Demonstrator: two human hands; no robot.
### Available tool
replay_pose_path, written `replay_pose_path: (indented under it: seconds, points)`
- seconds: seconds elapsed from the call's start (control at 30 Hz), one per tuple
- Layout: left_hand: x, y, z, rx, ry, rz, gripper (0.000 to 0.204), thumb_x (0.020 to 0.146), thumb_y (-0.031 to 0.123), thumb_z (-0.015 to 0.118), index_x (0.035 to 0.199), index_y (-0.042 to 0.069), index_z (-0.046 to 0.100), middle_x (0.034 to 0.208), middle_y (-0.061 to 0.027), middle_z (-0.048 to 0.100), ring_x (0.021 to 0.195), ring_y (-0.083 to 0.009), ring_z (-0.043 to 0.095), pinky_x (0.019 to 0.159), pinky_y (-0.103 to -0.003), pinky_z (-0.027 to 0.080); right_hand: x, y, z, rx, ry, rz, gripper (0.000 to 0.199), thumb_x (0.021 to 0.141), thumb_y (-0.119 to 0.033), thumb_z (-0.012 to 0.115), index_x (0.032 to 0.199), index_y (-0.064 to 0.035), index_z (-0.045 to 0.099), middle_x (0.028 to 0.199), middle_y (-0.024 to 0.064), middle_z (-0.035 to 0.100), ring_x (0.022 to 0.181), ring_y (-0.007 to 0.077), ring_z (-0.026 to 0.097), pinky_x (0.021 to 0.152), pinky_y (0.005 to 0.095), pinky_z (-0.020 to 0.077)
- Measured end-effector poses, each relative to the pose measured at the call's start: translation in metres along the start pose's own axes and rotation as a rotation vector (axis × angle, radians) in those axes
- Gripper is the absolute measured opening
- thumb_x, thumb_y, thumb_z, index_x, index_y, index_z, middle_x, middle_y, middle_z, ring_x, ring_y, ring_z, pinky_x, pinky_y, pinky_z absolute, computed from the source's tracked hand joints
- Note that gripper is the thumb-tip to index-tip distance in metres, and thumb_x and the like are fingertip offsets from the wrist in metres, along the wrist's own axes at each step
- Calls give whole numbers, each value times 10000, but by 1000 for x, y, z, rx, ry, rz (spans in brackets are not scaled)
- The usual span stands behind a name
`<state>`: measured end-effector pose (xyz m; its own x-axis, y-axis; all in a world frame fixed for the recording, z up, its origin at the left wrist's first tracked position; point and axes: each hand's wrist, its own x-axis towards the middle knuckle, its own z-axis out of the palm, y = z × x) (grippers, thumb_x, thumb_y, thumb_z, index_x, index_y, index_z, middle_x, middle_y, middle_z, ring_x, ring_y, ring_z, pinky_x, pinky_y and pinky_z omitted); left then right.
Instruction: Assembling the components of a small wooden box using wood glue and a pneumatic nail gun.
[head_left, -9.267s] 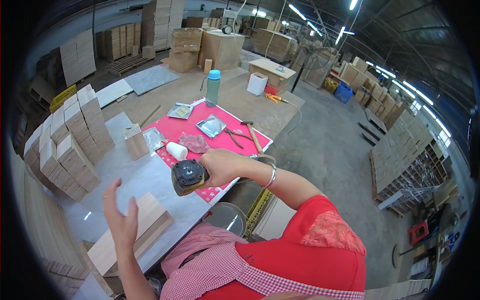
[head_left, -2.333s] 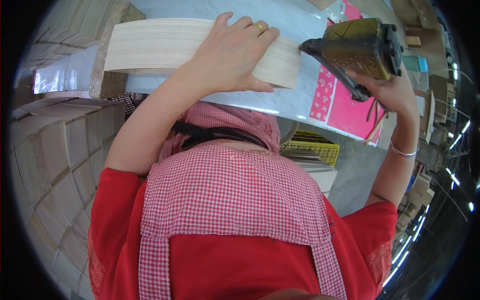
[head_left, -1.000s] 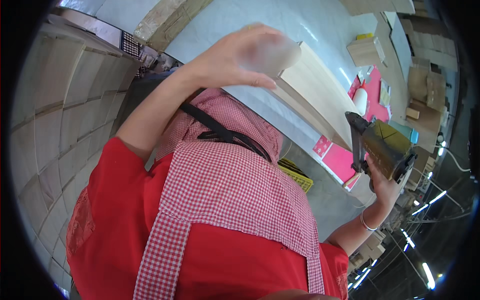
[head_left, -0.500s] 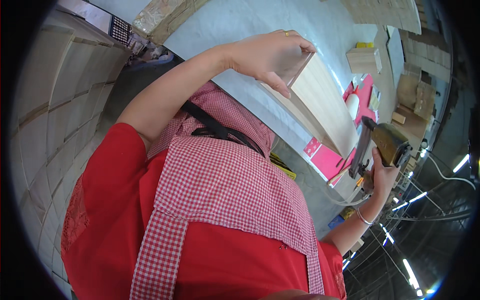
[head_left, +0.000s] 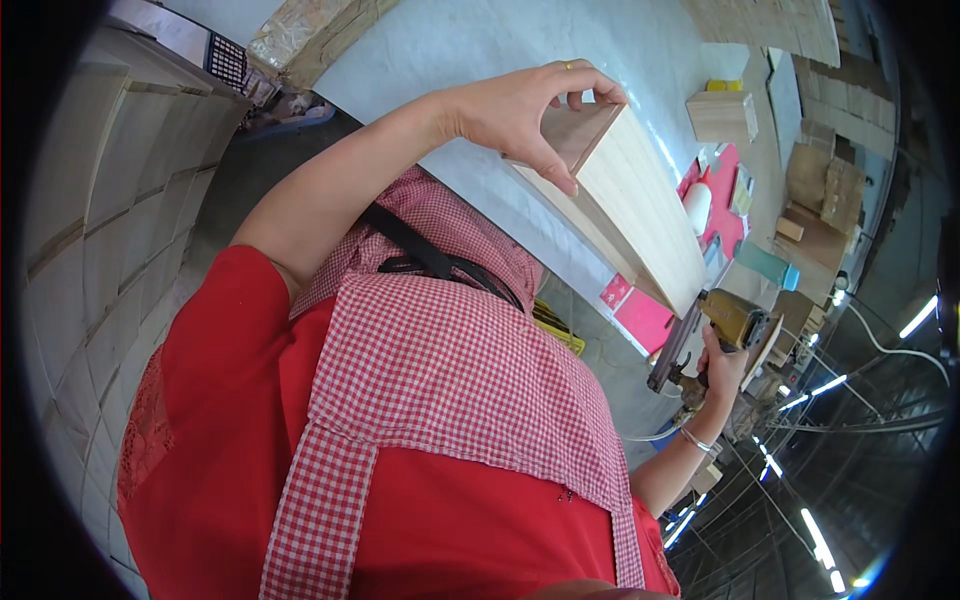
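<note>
A long pale wooden box (head_left: 645,205) rests at a slant on the table. My left hand (head_left: 540,115) spans its upper left end, thumb on one edge and fingers curled over the other. At the box's opposite end, my right hand (head_left: 722,370) grips the handle of a brass-coloured nail gun (head_left: 735,318). The gun's dark nose and magazine lie close beside that end of the box; whether they touch it I cannot tell.
A pink sheet (head_left: 640,318) lies partly under the box. Beyond it are a white bottle (head_left: 697,207), a teal container (head_left: 768,264) and a small wooden block (head_left: 722,116). Wooden panels (head_left: 150,150) are stacked at the left. A pale hose (head_left: 650,437) hangs near the gun.
My right hand has brought the nail gun down and left, from beside the box to close against its end. My left hand keeps its hold, its fingers slightly shifted.
</note>
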<state>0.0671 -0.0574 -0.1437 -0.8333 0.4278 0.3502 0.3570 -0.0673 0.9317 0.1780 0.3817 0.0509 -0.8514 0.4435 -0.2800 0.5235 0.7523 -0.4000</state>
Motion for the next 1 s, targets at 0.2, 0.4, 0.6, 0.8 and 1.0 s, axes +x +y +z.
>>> replay_pose_path:
  seconds: [0.2, 0.4, 0.6, 0.8, 1.0]
  points:
    - [-1, -4, 5, -31, 39, 2, 1002, 499, 338, 894, 1394, 160, 481, 1319, -37, 516, 1118, -231, 515, 991, -386, 435, 1, -1, 0, -34, -12, -17, 237, 851, -126, 766, 1008, 1, 642, 666, 5, 576, 414, 67, 444, 366, 239, 340]
    - [0, -8, 5, -61, 28, 6, 995, 490, 338, 892, 1383, 165, 489, 1299, -36, 519, 1109, -231, 511, 994, -387, 434, 5, -6, -9, -75, -55, -5, 272, 850, -115, 762, 1052, 9, 628, 696, 8, 596, 428, 68, 458, 367, 243, 341]
    - [1, -10, 7, -72, 42, 16, 996, 484, 344, 892, 1380, 177, 491, 1296, -33, 520, 1108, -233, 510, 999, -386, 433, 5, -55, -18, -119, 114, -134, 290, 838, -132, 779, 1043, 14, 636, 711, 1, 606, 475, 70, 492, 403, 238, 359]
    - [0, -11, 7, -65, 44, 3, 996, 484, 341, 895, 1378, 172, 491, 1296, -35, 522, 1107, -230, 509, 1005, -386, 430, -17, -154, -2, -203, 66, -187, 321, 834, -122, 789, 1078, 24, 639, 778, 16, 637, 542, 71, 542, 477, 247, 420]
    - [0, -10, 6, -70, 40, -7, 980, 494, 325, 897, 1371, 150, 497, 1295, -37, 526, 1107, -228, 507, 999, -386, 428, -14, -211, 46, -100, -216, -640, 321, 831, -59, 786, 1113, 32, 665, 1003, 72, 718, 826, 129, 659, 749, 271, 527]
